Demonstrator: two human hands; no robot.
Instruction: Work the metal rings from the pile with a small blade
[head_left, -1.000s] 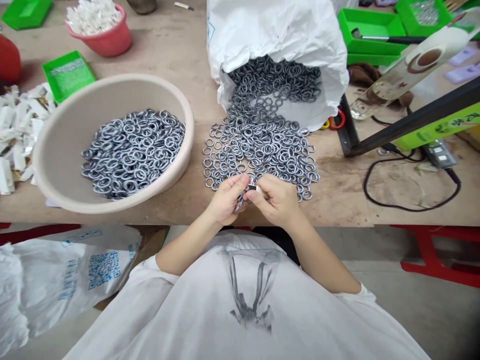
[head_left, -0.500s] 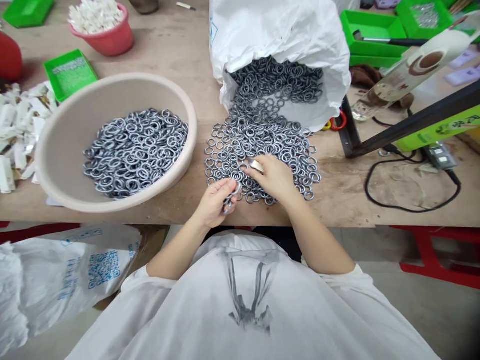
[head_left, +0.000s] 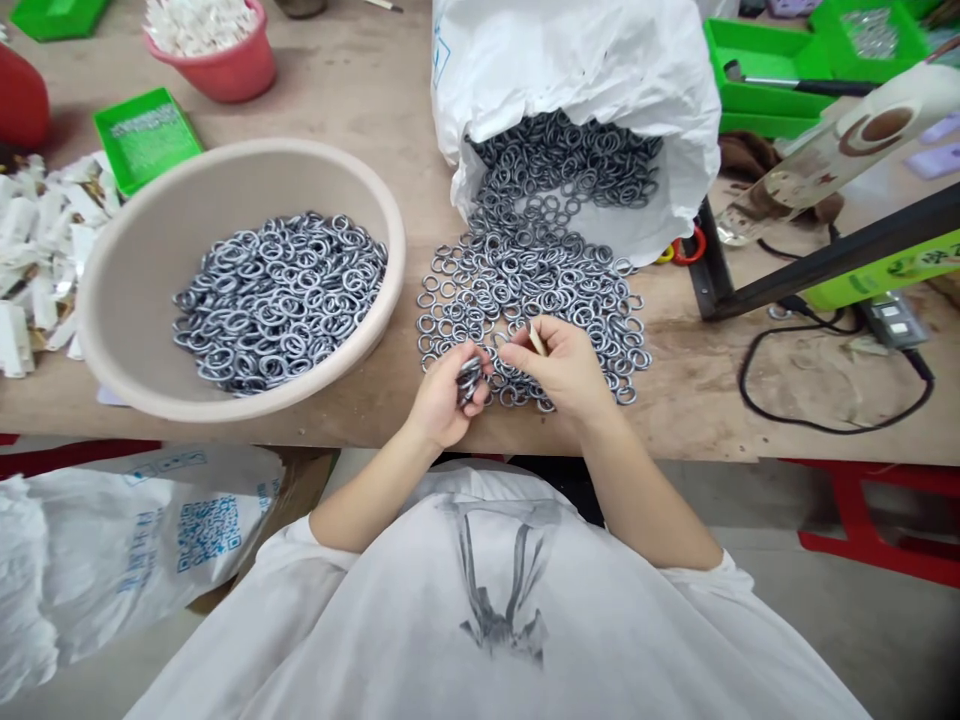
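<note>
Several dark grey metal rings point(head_left: 469, 378) are held in my left hand point(head_left: 442, 400), its fingers curled around them. My right hand point(head_left: 566, 370) is closed on a small flat pale piece point(head_left: 537, 340), whose kind I cannot make out. Both hands are close together at the front edge of a loose pile of grey rings point(head_left: 525, 280) on the table. Behind the pile, more rings spill from the mouth of a white sack point(head_left: 570, 60) lying on its side. To the left stands a wide beige basin point(head_left: 127, 290) with a heap of the same rings in it.
Left of the basin are white pieces point(head_left: 37, 240), a green tray point(head_left: 150, 140) and a pink bowl point(head_left: 232, 75). At right, a black metal frame point(head_left: 709, 270), a clear bottle point(head_left: 817, 160) and a black cable point(head_left: 750, 385) lie near the sack.
My left hand has turned, showing the rings in its palm. My right hand has shifted slightly right and down, and the pale piece in it now points upward. The whole view has shifted slightly.
</note>
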